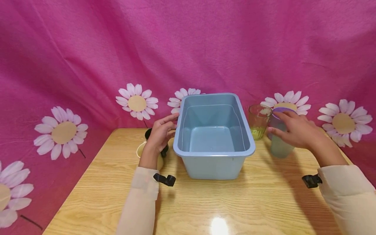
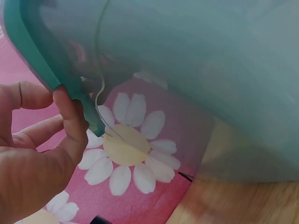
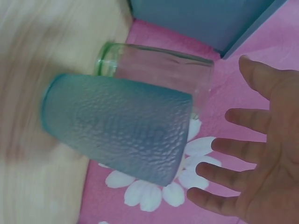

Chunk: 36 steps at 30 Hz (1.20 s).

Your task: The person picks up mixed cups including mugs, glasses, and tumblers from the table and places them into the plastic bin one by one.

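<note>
A blue-grey plastic tub (image 1: 213, 166) stands upright on the wooden table. My left hand (image 1: 160, 133) is at its left side, with fingertips on the outer edge of the rim; in the left wrist view the bent thumb overlaps that rim (image 2: 46, 70). Over on the right, my right hand (image 1: 296, 129) hovers at the mouth of a frosted tumbler (image 1: 280, 148), bluish below and purple at the rim. In the right wrist view the spread fingers (image 3: 240, 150) stand apart from this textured tumbler (image 3: 121, 121). A clear green-tinted glass (image 1: 258, 125) stands between tumbler and tub.
Behind my left wrist are a cream mug (image 1: 160, 161) and a black object (image 1: 165, 150), both partly hidden. A pink backdrop (image 1: 217, 49) with white daisies closes off the table's back and sides. Light wooden tabletop (image 1: 191, 205) lies in front of the tub.
</note>
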Motion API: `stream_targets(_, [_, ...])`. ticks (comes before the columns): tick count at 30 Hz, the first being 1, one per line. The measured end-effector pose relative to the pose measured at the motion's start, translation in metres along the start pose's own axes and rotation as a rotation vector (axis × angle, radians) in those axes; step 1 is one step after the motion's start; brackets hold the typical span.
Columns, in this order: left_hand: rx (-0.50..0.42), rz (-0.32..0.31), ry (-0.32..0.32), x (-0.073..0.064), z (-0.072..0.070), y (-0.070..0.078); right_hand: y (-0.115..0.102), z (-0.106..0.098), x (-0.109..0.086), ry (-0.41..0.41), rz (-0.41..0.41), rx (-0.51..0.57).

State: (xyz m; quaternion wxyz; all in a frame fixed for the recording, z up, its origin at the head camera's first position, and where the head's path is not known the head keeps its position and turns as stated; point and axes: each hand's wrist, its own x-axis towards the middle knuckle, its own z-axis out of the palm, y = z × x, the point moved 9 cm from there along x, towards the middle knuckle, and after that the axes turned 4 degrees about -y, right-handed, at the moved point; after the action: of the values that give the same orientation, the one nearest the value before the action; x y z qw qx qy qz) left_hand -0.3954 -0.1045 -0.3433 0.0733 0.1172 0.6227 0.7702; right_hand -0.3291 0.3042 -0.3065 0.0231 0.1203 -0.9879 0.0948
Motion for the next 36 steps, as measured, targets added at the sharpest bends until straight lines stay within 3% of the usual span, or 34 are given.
stream_targets(10, [-0.048,0.013,-0.068,-0.001,0.002,0.0,0.014,0.011,-0.006,0.016,0.013,0.025])
stream_targets(21, [-0.05,0.014,-0.094,-0.001,0.002,-0.001,0.026,0.026,-0.009,0.025,0.023,0.015])
stream_targets(36, [-0.077,0.011,-0.095,0.0,0.002,-0.001,0.026,0.039,-0.006,0.054,-0.007,0.003])
